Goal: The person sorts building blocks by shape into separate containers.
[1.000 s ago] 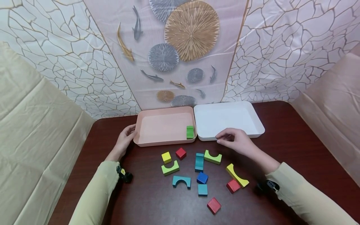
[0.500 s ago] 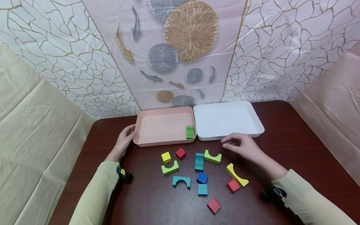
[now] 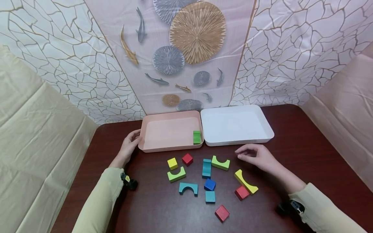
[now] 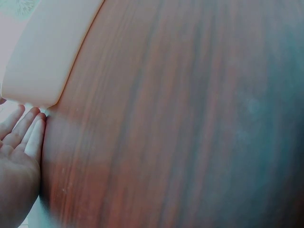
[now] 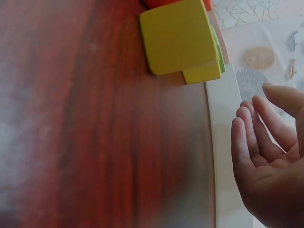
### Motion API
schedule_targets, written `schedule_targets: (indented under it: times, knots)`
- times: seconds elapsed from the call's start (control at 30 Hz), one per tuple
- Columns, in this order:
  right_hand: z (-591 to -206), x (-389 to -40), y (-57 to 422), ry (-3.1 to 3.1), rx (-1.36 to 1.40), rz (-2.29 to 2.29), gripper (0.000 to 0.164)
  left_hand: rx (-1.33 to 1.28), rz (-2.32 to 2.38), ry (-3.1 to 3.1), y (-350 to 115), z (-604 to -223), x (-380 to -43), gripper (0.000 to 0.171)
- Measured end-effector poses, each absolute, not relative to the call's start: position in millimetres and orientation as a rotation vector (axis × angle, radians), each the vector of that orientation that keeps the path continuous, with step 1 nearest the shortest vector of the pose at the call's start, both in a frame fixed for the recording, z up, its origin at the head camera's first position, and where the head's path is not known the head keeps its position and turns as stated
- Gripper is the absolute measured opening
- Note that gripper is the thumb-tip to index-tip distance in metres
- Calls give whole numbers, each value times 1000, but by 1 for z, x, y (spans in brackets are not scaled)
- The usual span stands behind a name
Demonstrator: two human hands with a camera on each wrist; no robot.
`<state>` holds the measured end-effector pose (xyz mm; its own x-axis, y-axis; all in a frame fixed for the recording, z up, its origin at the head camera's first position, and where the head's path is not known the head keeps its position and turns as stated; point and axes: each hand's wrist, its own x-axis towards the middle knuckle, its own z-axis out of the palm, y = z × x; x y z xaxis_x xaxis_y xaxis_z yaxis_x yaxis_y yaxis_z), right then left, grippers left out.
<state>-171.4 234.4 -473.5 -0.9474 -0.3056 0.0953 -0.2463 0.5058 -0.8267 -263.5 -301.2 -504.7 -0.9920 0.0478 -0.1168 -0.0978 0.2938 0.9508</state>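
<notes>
My left hand (image 3: 129, 144) rests at the left end of the pink tray (image 3: 169, 149), its fingertips against the outer wall. In the left wrist view the fingers (image 4: 35, 137) reach out straight beside the tray wall (image 4: 45, 61). Over the table in front of the white tray (image 3: 233, 142), my right hand (image 3: 259, 157) holds nothing, fingers loosely bent and thumb apart. Nearest to it are a yellow arch block (image 3: 245, 182) and a light green arch block (image 3: 220, 163). Inside the pink tray, a green arch block (image 3: 196, 137) sits in the right front corner.
Loose blocks lie mid-table: a yellow cube (image 3: 172, 163), several red cubes (image 3: 187, 159), a light green arch (image 3: 176, 174), teal arches (image 3: 188, 188), a blue cube (image 3: 209, 184) and a teal block (image 3: 210, 197). Patterned cloth (image 3: 186, 74) hangs behind the trays, which stand side by side.
My right hand has drawn back from the white tray's front rim, toward the right and nearer to me, still holding nothing. The left hand and the blocks have stayed put.
</notes>
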Motion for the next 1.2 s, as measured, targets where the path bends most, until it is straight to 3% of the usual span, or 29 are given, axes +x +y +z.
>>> schedule_targets:
  times: [1.2]
  knots:
    - [-489,-137,250,2413,-603,-1436,24,-61,1785,2421,-301,-503,-263,58]
